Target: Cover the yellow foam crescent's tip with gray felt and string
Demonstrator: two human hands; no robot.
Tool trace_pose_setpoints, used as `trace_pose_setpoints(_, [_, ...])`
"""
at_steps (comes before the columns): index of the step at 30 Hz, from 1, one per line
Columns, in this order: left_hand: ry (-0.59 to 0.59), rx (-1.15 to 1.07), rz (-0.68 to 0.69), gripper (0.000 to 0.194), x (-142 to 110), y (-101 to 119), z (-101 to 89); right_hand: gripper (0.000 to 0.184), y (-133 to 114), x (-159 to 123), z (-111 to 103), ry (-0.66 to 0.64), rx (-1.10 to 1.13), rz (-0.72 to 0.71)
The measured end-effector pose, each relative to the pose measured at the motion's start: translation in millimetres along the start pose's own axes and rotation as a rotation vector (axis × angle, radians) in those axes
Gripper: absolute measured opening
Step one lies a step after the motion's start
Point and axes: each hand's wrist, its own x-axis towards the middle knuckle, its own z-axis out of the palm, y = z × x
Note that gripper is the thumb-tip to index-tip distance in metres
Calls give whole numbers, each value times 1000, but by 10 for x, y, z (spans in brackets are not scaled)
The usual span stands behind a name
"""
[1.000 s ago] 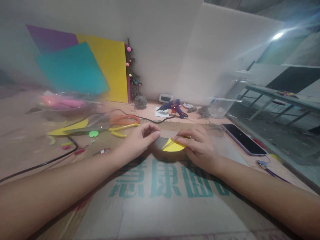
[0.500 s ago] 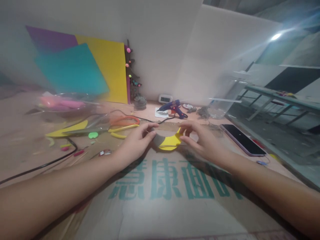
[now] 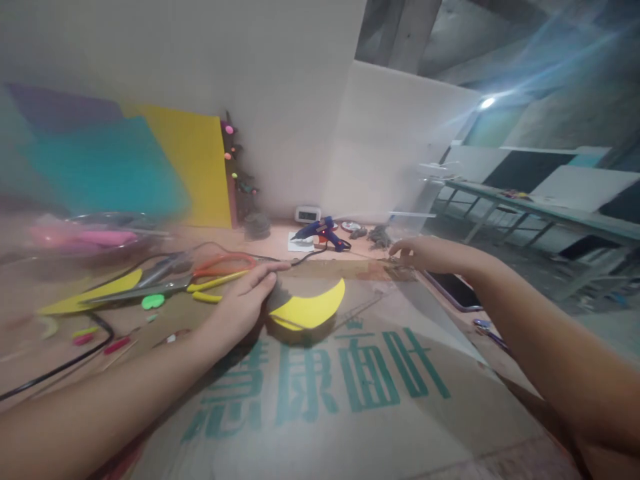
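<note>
A yellow crescent-shaped cutout [image 3: 313, 305], apparently paper or foam sheet, is held at its left end by my left hand [image 3: 250, 293]. Its right tip points up and free, just above a cardboard sheet [image 3: 320, 440] with green printed characters. My left thumb and fingers cover the crescent's left end. My right hand [image 3: 415, 253] is away from the crescent, at the cardboard's far right edge beside the phone. Its fingers are bent down close together over some thin dark pieces [image 3: 400, 270]; anything between the fingertips is too small to make out.
A blue glue gun [image 3: 320, 232] lies on a white paper at the back, near a small digital clock [image 3: 307, 214]. Orange-and-yellow-handled scissors [image 3: 215, 270] lie at left. A phone [image 3: 455, 291] is at right. Coloured sheets [image 3: 200, 167] lean against the wall.
My right hand has let go of the crescent's right end and moved right and away to the cardboard's far edge. My left hand keeps its hold. The camera view has turned right.
</note>
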Motion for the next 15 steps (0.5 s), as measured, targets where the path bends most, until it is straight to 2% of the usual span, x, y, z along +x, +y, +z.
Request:
trace_pose_setpoints(3, [-27, -4, -54, 33, -22, 28, 18, 39, 88, -25, -47, -60, 25, 17])
trace_pose_setpoints(5, [-19, -61, -98, 34, -29, 46, 31, 40, 47, -81, -76, -136, 85, -57])
trace_pose_setpoints(8, [-3, -185, -180, 31, -17, 77, 34, 41, -141, -167, -76, -228, 171, -254])
trace_pose_setpoints(13, [93, -398, -224, 21, 61, 130, -24, 53, -514, -203, 70, -187, 217, -395])
trace_pose_setpoints(15, [117, -418, -244, 23, 92, 140, -55, 40, -584, -188, 120, -214, 257, -439])
